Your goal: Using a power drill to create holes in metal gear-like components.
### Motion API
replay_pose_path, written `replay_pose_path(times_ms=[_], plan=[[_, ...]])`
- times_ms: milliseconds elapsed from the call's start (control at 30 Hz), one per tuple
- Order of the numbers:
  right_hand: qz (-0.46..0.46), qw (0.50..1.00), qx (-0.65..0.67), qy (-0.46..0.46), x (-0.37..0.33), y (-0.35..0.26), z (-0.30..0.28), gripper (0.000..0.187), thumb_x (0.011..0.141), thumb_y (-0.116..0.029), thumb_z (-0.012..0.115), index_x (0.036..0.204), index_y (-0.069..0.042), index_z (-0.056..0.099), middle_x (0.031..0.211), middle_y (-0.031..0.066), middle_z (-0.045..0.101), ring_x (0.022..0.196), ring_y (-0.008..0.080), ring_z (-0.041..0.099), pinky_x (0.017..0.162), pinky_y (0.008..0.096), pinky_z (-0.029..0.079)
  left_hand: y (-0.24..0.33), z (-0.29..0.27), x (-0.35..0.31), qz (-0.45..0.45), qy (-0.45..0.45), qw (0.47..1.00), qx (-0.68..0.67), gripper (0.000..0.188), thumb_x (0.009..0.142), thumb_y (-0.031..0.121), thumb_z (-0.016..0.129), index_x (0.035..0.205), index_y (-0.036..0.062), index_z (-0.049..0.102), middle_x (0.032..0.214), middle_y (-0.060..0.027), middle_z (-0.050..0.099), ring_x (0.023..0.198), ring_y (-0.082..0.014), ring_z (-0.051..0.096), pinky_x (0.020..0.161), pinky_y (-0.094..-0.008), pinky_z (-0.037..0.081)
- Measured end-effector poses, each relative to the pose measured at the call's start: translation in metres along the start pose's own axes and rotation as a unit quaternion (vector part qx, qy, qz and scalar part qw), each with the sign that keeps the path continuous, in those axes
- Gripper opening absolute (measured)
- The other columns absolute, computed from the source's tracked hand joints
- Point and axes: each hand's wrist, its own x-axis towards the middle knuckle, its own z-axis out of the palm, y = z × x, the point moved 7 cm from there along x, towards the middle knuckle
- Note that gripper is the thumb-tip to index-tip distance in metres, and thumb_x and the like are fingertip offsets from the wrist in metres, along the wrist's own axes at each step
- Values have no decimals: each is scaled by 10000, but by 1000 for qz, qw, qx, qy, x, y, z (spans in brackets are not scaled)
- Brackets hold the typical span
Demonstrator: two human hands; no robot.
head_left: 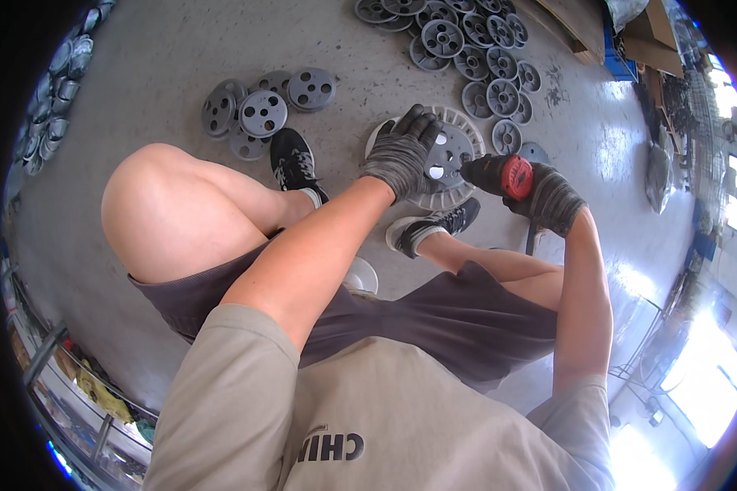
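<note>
In the upper middle of the frame, the grey disc (452, 152) lay inside a pale toothed ring (460, 121), above the 2 shoes; the left hand (400, 155), gloved, lay across the disc's left side with fingers stretched, not curled around anything visible; the right hand (555, 200), gloved too, was wrapped around a black-and-red power tool (517, 177), its nose at the right part of the disc.

The work on this 1 piece looked under way rather than finished: disc and ring were together, with the tool at the face; about 6 similar loose discs (264, 114) lay left of it, and a larger heap of grey wheels (442, 38) filled the upper right; which pile was done and which was left, I could not tell.

The left glove hid much of the disc and ring; the tool's tip was too small and dark to show whether it touched, and no fastener could be made out; the right fingers were partly hidden, as was the left thumb; the heap was cut off at the top edge.
</note>
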Motion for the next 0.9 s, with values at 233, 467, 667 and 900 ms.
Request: replay_pose_path(times_ms=[233, 467, 667, 900], plan=[[-13, 1000, 11, 1, 1, -7, -3, 303, 755, -215, 839, 1001, -61, 750, 821, 169, 735, 740, 369, 661, 765, 403, 588, 0, 2, 1, -3, -4, 1000, -4, 1179, 676, 684, 833, 1615, 113, 405, 1687, -102, 360, 1618, -285, 237, 1277, -532, 262], [-11, 1000, 3, -6, 4, -3, -1, 302, 747, -201, 839, 1004, -67, 756, 838, 162, 745, 747, 356, 669, 775, 397, 588, 0, 5, 2, 2, 7, 1000, 2, 1188, 683, 725, 816, 1605, 99, 403, 1675, -108, 368, 1612, -295, 247, 1275, -538, 262], [-22, 1000, 19, 3, 3, 0, 1, 306, 746, -215, 841, 1000, -67, 757, 835, 167, 742, 752, 364, 672, 779, 395, 588, 1, 4, 1, 1, -1, 1000, 2, 1194, 677, 724, 817, 1609, 106, 400, 1683, -103, 363, 1614, -293, 244, 1279, -532, 256], [-42, 999, -2, 15, 4, 0, 2, 309, 755, -215, 835, 1009, -61, 750, 841, 156, 743, 742, 343, 671, 771, 395, 584, 0, 3, 1, -1, 6, 1000, -5, 1190, 683, 710, 819, 1619, 112, 392, 1687, -106, 365, 1617, -289, 239, 1282, -532, 249]])
